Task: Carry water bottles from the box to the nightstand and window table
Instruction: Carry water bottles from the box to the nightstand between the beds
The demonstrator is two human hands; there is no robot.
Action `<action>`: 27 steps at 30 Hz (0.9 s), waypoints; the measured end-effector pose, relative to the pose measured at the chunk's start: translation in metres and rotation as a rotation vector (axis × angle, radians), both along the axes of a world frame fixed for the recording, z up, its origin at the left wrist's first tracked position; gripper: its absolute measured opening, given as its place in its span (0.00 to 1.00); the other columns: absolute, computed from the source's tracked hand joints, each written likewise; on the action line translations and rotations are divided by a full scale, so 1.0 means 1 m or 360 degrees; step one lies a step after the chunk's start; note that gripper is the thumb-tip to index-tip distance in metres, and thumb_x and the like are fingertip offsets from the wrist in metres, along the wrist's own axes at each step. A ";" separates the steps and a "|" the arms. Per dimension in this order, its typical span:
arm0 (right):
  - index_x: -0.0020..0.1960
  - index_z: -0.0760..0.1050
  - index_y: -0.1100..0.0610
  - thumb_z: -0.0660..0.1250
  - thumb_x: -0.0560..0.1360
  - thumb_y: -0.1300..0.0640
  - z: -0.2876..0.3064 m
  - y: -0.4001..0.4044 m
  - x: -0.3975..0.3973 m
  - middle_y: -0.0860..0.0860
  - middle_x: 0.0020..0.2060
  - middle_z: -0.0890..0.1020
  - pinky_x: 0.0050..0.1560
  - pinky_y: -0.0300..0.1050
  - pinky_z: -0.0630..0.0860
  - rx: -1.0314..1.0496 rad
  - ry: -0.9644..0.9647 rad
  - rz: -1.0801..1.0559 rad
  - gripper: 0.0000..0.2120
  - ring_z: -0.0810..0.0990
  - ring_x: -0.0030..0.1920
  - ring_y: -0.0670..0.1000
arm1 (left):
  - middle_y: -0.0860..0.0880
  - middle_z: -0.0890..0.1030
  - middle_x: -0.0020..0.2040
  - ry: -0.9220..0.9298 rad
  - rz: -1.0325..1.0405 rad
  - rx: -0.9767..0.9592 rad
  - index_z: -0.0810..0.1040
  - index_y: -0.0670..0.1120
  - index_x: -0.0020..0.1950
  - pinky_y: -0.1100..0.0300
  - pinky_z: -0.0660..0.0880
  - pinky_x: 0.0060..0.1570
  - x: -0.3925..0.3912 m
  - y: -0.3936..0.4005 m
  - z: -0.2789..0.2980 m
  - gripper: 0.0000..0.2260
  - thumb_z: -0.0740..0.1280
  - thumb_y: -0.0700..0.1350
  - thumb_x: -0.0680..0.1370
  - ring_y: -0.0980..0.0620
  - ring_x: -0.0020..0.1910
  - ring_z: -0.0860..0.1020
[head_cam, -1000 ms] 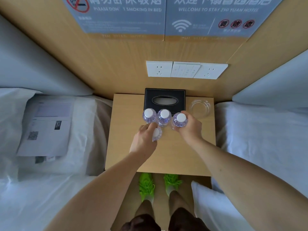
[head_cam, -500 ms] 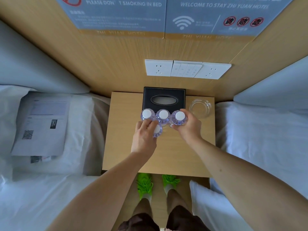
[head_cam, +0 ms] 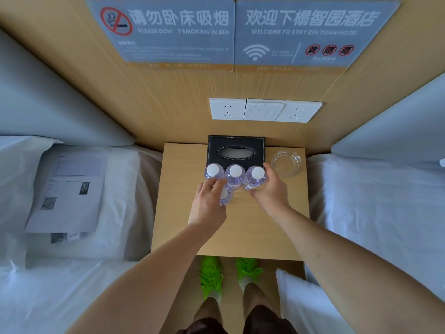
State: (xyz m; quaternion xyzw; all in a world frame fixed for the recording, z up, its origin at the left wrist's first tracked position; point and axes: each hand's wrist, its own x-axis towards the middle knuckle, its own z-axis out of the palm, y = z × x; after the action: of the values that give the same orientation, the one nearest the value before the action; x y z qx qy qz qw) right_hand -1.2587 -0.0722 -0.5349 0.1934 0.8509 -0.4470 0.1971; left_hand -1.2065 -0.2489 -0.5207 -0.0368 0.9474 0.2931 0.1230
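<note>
Three clear water bottles with white caps stand in a row on the wooden nightstand [head_cam: 252, 225], in front of the tissue box: left bottle [head_cam: 213, 171], middle bottle [head_cam: 235, 173], right bottle [head_cam: 257, 175]. My left hand [head_cam: 209, 206] grips a fourth bottle [head_cam: 225, 197] just in front of the row; my fingers cover most of it. My right hand [head_cam: 271, 191] is wrapped around the right bottle of the row.
A black tissue box [head_cam: 236, 150] sits at the back of the nightstand, a glass ashtray [head_cam: 286, 163] to its right. White beds flank the stand; papers [head_cam: 69, 189] lie on the left bed. Wall sockets [head_cam: 265, 110] are above. My green shoes [head_cam: 212, 273] show below.
My left hand has brought the fourth bottle closer to the row. My right hand has stayed on the right bottle. The camera view shifted slightly.
</note>
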 end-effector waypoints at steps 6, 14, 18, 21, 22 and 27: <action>0.78 0.67 0.50 0.75 0.70 0.63 0.038 -0.002 0.004 0.50 0.71 0.77 0.66 0.44 0.72 0.0018 0.0075 0.0008 0.39 0.75 0.70 0.52 | 0.45 0.77 0.65 -0.0056 0.0041 -0.0060 0.75 0.46 0.70 0.52 0.73 0.54 -0.002 -0.011 0.037 0.24 0.72 0.40 0.74 0.42 0.63 0.73; 0.75 0.72 0.51 0.75 0.70 0.62 0.116 -0.006 0.026 0.48 0.62 0.80 0.55 0.40 0.69 0.0137 0.0321 -0.0044 0.35 0.77 0.65 0.52 | 0.46 0.75 0.71 0.0148 -0.0115 -0.0122 0.72 0.47 0.75 0.53 0.71 0.63 -0.029 -0.031 0.112 0.26 0.70 0.41 0.77 0.43 0.69 0.71; 0.75 0.72 0.50 0.75 0.71 0.58 0.153 -0.005 0.042 0.50 0.67 0.79 0.64 0.48 0.74 0.0244 0.0408 -0.0002 0.33 0.77 0.67 0.53 | 0.46 0.75 0.71 0.0297 -0.0240 -0.0101 0.72 0.47 0.74 0.52 0.72 0.62 -0.039 -0.028 0.148 0.24 0.70 0.43 0.77 0.43 0.68 0.70; 0.76 0.71 0.48 0.72 0.72 0.57 0.174 -0.002 0.056 0.50 0.65 0.81 0.53 0.42 0.71 0.0305 0.0477 -0.0046 0.33 0.78 0.59 0.49 | 0.46 0.74 0.71 0.0380 -0.0377 -0.0074 0.72 0.47 0.75 0.50 0.73 0.62 -0.041 -0.017 0.173 0.24 0.69 0.44 0.78 0.43 0.69 0.70; 0.76 0.70 0.48 0.72 0.72 0.56 0.181 0.001 0.063 0.50 0.64 0.81 0.52 0.41 0.69 0.0341 0.0493 -0.0069 0.33 0.77 0.58 0.49 | 0.46 0.74 0.72 0.0405 -0.0431 -0.0068 0.71 0.47 0.75 0.50 0.73 0.62 -0.041 -0.011 0.180 0.24 0.69 0.45 0.78 0.42 0.70 0.69; 0.77 0.69 0.49 0.72 0.73 0.51 0.213 0.031 0.109 0.49 0.68 0.77 0.67 0.50 0.73 0.0567 0.0515 -0.0220 0.33 0.73 0.71 0.53 | 0.46 0.72 0.73 0.0486 -0.0721 0.0015 0.71 0.48 0.75 0.50 0.70 0.65 -0.027 0.040 0.214 0.24 0.68 0.45 0.79 0.43 0.73 0.66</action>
State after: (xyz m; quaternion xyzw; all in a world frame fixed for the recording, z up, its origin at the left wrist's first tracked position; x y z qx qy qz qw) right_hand -1.1497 -0.0416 -0.3223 0.2086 0.9214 -0.3276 -0.0099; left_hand -1.2337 -0.2085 -0.3065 0.2213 0.9377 0.2646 0.0414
